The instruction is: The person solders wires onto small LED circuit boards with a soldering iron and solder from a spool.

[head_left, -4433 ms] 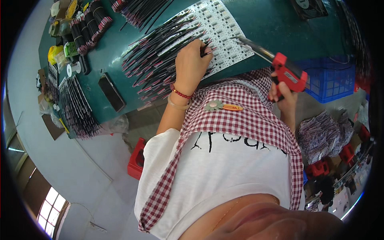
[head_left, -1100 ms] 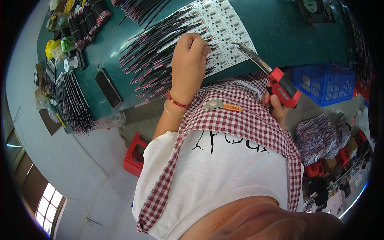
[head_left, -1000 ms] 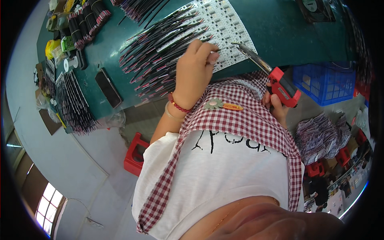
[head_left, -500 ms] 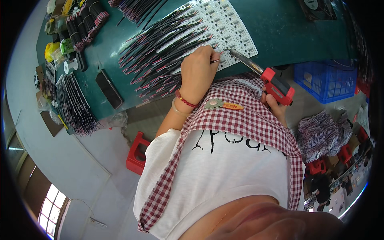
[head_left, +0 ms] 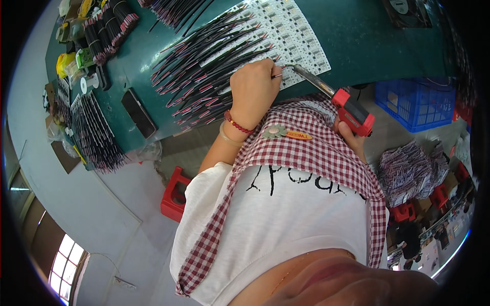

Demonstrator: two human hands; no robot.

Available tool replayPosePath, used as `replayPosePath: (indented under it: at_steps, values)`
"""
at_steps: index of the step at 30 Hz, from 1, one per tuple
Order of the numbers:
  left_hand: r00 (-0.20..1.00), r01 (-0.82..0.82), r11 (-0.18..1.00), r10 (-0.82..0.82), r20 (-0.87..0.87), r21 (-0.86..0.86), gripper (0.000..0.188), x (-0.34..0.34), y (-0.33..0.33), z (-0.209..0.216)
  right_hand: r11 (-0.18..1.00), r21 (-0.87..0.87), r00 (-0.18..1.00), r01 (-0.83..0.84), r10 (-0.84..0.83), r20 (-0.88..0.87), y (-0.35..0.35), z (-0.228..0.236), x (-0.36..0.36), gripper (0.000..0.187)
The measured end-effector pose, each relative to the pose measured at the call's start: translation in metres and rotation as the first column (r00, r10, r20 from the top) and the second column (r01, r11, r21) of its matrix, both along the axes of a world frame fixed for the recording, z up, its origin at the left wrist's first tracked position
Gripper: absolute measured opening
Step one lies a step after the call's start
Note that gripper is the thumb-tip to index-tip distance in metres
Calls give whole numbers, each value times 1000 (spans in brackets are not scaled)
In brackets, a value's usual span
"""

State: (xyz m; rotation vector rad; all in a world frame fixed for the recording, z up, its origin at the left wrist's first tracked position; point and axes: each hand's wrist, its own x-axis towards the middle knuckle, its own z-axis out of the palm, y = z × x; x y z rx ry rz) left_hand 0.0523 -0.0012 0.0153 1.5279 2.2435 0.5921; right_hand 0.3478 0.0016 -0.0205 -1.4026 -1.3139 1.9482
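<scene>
Since half a second ago the left hand has stayed on the white strip panel, while the soldering iron has tipped a little so that its metal tip now lies just beside the left fingertips.

Head view: one soldering iron is in use, with a red body and a grey metal shaft. The right hand grips its red handle, fingers wrapped around it, at the near edge of the green counter. The left hand's fingers are pinched narrow on something small at the panel's near edge; what they hold is too small to tell. One red bead bracelet and one pale bangle sit on the left wrist.

The panel is a single white sheet divided into many small strips, too many to count. Black wires with pink ends fan across its left side in one large spread, again uncountable. One black phone lies flat to the left of them. Further left, a second mass of black wires covers the counter's end, with several bundled coils and one yellow packet beyond. One blue crate stands right of the counter. One red stool is on the floor below.
</scene>
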Motion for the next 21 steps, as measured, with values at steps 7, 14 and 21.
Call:
replayPosePath:
  at_steps: [7, 14, 21]
  values:
    - [1000, 9, 1000, -9, -5, 1, 19, -1, 1, 1, 997, 72, 999, 38, -39, 5, -2, 6, -7, 26]
    - [999, 29, 999, -30, -15, -45, 18, -3, 4, 3, 987, -50, 988, 152, -153, -16, 1, 25, -16, 22]
    - [997, 71, 995, -68, 43, -72, 20, -9, 5, 3, 995, 5, 994, 100, -99, -50, 1, 24, -15, 24]
